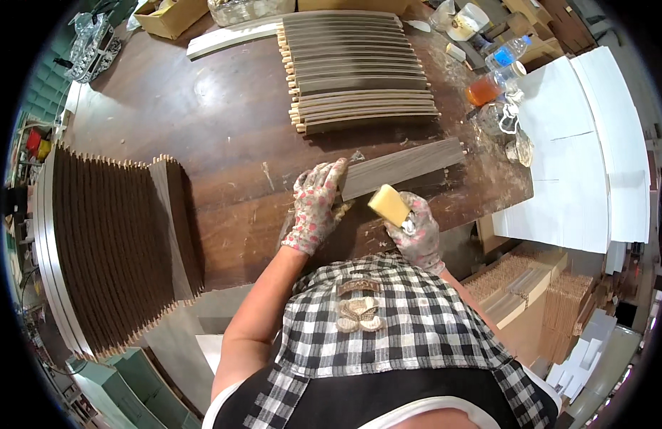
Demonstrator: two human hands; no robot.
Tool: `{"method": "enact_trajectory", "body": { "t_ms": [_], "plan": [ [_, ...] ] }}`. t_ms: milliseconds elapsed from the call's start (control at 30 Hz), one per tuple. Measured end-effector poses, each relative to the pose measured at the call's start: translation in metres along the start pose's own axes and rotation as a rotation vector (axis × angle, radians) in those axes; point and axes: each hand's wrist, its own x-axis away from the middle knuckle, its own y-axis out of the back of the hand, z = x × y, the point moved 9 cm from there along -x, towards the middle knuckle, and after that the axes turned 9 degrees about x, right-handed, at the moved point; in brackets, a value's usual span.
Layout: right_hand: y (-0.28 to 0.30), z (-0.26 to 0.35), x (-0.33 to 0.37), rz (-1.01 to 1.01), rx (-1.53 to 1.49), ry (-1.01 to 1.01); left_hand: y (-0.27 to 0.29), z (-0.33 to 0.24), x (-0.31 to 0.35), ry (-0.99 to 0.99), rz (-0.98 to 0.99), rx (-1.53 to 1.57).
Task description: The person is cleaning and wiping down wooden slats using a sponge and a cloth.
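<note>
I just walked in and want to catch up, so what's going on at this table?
A gloved left hand is at the left end of a gray-brown board lying on a brown table. The gloved right hand grips a yellow block, maybe a sponge, by the board's near edge; whether they touch is hard to tell. A row of similar boards lies on the far side, and a big stack of boards stands at the left.

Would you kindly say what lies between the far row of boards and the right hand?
The head view shows a grey wood-grain board, then the yellow sponge-like block that the right gloved hand holds.
</note>
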Motion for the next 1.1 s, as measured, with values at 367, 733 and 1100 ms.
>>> {"method": "enact_trajectory", "body": {
  "t_ms": [367, 733, 1100],
  "plan": [
    [-0.003, 0.026, -0.009, 0.043, 0.208, 0.182, 0.007, -0.005, -0.002, -0.002, -0.013, -0.020],
    [0.064, -0.048, -0.033, -0.119, -0.058, 0.037, 0.016, -0.008, 0.002, -0.055, -0.043, 0.018],
    [0.318, -0.206, -0.080, -0.632, 0.479, -0.403, 0.028, 0.003, 0.014, -0.028, -0.130, 0.068]
  ]
}}
